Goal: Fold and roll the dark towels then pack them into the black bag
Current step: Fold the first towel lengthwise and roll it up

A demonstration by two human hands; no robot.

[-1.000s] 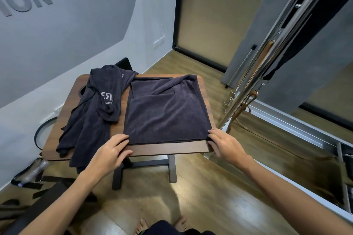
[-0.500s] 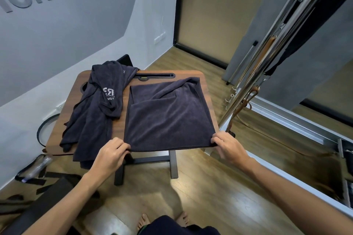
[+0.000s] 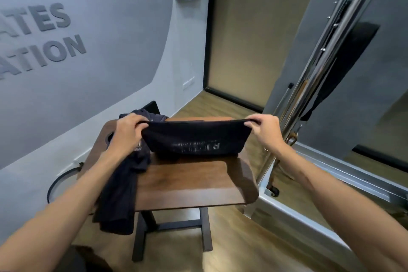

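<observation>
I hold a dark towel (image 3: 196, 139) stretched between both hands above the far part of the small wooden table (image 3: 189, 183). My left hand (image 3: 129, 129) pinches its left corner and my right hand (image 3: 266, 129) pinches its right corner. The towel's near edge is lifted, and pale lettering shows on the side facing me. Its lower fold rests on the tabletop. A second dark towel (image 3: 120, 194) lies crumpled on the table's left side and hangs over the near left edge. No black bag can be picked out for certain.
A grey wall with raised letters (image 3: 44, 40) runs along the left. A metal frame with poles (image 3: 309, 86) and a silver rail (image 3: 331, 216) stands to the right. A black hoop (image 3: 59, 180) leans at the wall. Wooden floor (image 3: 242, 238) surrounds the table.
Both hands took the near corners of the flat towel and carried them up and away from me, folding it toward the far edge. The camera tilted up.
</observation>
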